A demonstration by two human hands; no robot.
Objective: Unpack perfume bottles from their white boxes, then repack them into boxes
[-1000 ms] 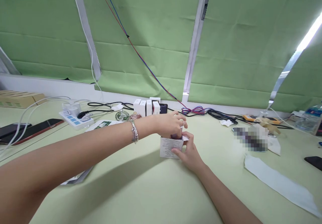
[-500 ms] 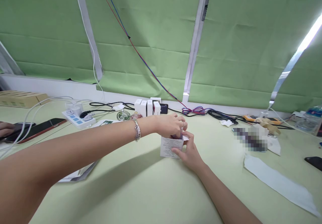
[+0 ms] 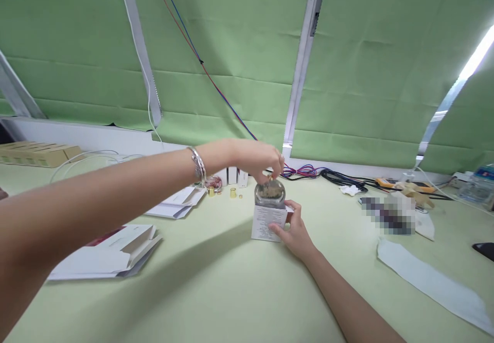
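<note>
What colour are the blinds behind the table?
Light green; the blinds fill the background of the head view, crossed by a red and blue wire pair.

near table point(image 3: 216, 291): bare | left: flat cartons point(image 3: 111, 250) | behind: small boxes point(image 3: 237, 176), cables point(image 3: 339, 177)

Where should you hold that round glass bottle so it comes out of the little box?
Probably by its small gold neck, from straight above. The round glass bottle sits upright, its lower part inside the white box, so only the top is free. The left hand pinches there; the right hand holds the box.
</note>
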